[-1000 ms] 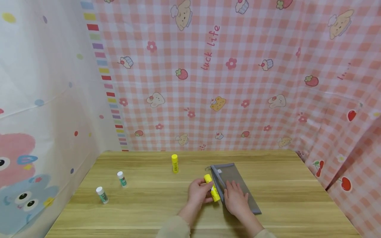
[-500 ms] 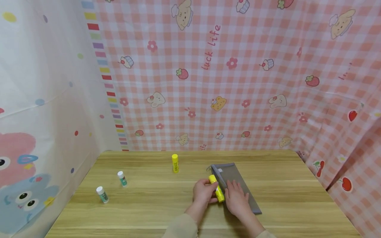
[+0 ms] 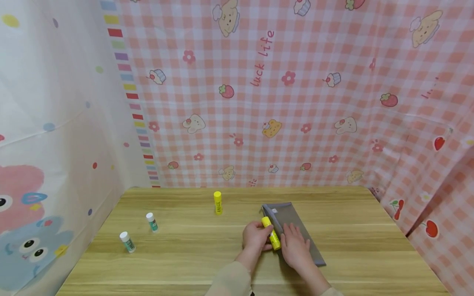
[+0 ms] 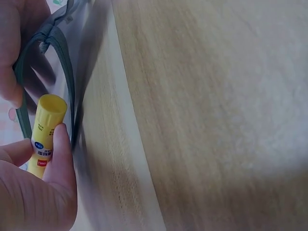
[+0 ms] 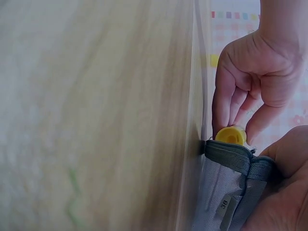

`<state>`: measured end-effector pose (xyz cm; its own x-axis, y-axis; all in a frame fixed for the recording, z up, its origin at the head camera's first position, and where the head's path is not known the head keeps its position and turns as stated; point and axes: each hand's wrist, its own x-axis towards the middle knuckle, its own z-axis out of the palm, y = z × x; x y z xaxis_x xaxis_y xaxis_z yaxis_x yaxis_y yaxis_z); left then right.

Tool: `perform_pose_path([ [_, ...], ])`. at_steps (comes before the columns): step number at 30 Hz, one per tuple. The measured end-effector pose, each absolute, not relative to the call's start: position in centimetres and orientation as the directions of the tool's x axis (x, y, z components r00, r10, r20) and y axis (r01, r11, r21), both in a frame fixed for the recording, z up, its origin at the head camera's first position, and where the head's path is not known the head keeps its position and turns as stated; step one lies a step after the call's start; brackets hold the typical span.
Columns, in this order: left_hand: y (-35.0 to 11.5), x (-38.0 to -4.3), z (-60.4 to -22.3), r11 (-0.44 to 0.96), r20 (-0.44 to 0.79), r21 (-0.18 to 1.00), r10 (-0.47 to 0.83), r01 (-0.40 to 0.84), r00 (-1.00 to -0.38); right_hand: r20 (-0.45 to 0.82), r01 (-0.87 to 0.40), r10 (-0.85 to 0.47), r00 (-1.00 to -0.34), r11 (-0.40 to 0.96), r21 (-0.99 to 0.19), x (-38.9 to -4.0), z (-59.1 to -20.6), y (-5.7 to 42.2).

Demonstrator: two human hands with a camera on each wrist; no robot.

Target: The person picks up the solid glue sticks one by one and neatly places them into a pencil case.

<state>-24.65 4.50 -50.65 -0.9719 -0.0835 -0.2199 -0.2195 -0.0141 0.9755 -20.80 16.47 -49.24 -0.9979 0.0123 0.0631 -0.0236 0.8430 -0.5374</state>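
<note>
My left hand (image 3: 256,238) pinches a yellow glue stick (image 3: 274,237) between thumb and fingers, its lower end close beside my right hand. A grey mesh zipper pouch (image 3: 296,218) lies to the right, its zipper edge facing the glue stick. My right hand (image 3: 295,246) rests on top of the pouch with fingers stretched out. The left wrist view shows the pouch mouth gaping, with the glue stick's round end (image 4: 53,103) right at it. In the right wrist view, the glue stick's end (image 5: 231,135) overlaps the pouch's zipper rim (image 5: 231,156).
A second yellow glue stick (image 3: 218,203) stands upright at the back of the wooden table (image 3: 177,255). Two white-capped green glue sticks (image 3: 152,223) (image 3: 127,242) stand at the left. Behind hangs a pink checked curtain (image 3: 252,102), with a white printed one (image 3: 66,123) at the left.
My left hand has moved a little to the right with the yellow glue stick, up to the pouch's zipper edge. My right hand has stayed on the pouch.
</note>
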Motion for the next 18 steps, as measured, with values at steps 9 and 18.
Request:
perform_pose_path([
  [9,4.88,-24.67,-50.70,0.131,-0.173,0.973,-0.115,-0.188,-0.978,0.061,-0.021,0.014,-0.998,0.840,-0.542,-20.74,-49.19,16.49],
  [18,5.26,-24.89,-50.93,0.172,-0.171,0.966,-0.131,-0.192,-0.977,0.054,-0.020,0.011,-0.998,0.841,-0.541,-20.87,-49.18,16.59],
])
